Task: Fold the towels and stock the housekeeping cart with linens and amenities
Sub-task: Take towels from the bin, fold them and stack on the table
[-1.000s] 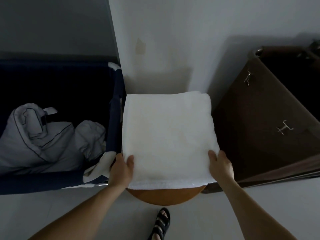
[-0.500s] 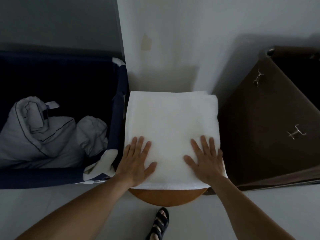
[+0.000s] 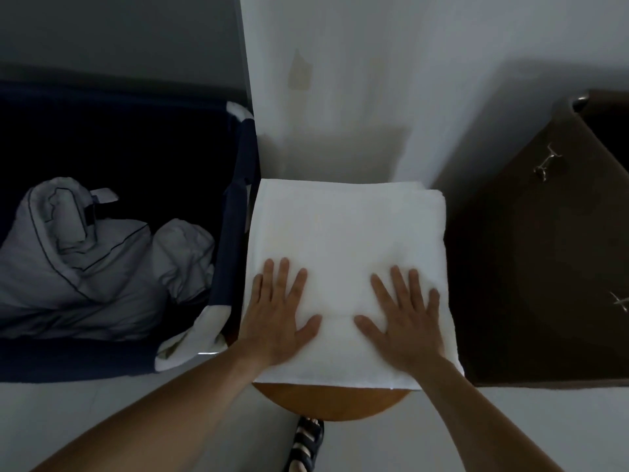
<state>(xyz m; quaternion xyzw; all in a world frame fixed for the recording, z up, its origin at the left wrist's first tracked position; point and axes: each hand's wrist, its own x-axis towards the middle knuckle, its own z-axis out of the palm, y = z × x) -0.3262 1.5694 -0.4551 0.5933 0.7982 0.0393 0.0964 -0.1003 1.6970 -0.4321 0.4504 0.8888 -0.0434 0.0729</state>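
The towel, white and folded square, covers the round worktop. Left grip and right grip press flat on it, fingers spread, by the worktop's near edge.

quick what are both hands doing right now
Left hand: open, fingers straight and spread, pressing flat on the folded white towel.
Right hand: open, fingers spread, pressing flat on the same towel.

Housekeeping corner: laundry bin of crumpled linen beside folded towel.
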